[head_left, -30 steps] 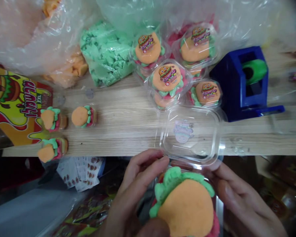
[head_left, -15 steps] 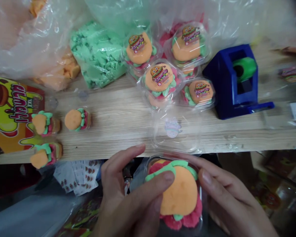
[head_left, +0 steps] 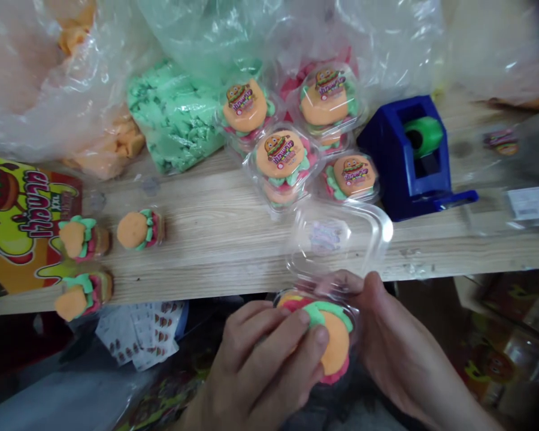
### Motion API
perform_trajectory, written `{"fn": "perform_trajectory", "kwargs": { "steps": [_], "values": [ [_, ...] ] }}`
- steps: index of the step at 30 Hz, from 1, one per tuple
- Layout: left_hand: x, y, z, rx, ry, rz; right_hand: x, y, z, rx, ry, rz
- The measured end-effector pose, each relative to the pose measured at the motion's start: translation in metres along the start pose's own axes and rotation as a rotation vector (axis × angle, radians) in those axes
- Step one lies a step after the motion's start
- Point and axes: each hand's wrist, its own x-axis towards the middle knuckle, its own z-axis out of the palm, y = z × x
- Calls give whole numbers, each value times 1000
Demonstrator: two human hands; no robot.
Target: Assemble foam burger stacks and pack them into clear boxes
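Observation:
My left hand (head_left: 263, 359) presses its fingers over a burger-shaped soft item (head_left: 336, 344) with an orange bun, green lettuce and a red layer. The item sits in a clear plastic box (head_left: 317, 299), and my right hand (head_left: 397, 341) grips that box at its right side. The box's clear hinged lid (head_left: 336, 239), bearing a pale sticker, stands open above the wooden plank (head_left: 206, 257). Several lidded boxes holding labelled burgers (head_left: 282, 164) stand beyond it. Two bare burgers (head_left: 132, 230) are on the plank to the left, with a third near its edge.
A blue tape dispenser (head_left: 402, 158) with a green roll stands on the right. Plastic bags of green pieces (head_left: 173, 117) and orange pieces (head_left: 110, 140) lie at the back. A printed burger box (head_left: 24, 224) lies left, and label sheets (head_left: 139, 335) lie below the plank.
The burger has moved farther from my view and sits lower in the box. My left fingers now cover more of it, and the clear lid stands more upright.

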Motion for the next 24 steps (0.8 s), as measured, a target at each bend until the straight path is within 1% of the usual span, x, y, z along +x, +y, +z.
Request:
{"fn": "perform_trajectory", "kwargs": {
  "steps": [1, 3, 6, 8, 10, 13, 16, 18, 21, 22, 24],
  "values": [
    [-2, -1, 4, -9, 5, 18, 2, 1, -1, 26, 11, 15],
    [-5, -2, 10, -33, 24, 9, 5, 5, -4, 75, 19, 34],
    [-11, -3, 18, -23, 69, -68, 6, 15, -13, 63, 29, 27],
    [-14, -3, 24, -5, 69, -102, 6, 23, -22, -2, 36, 14],
    [-20, -2, 32, -23, 35, -101, 4, 31, -32, -75, 28, 7],
    [-31, -1, 43, -115, -32, -94, -2, 38, -48, -184, -19, 24],
    [-44, 1, 50, -258, -40, -135, -9, 36, -60, -315, -92, 36],
    [-50, 4, 51, -374, -10, -257, -13, 29, -63, -360, -170, 51],
    [-53, 9, 47, -494, 38, -528, -18, 20, -65, -364, -281, 77],
    [-53, 10, 46, -508, 24, -607, -19, 18, -65, -381, -298, 79],
    [-51, 13, 43, -521, -58, -711, -20, 17, -65, -451, -313, 53]
  ]
}}
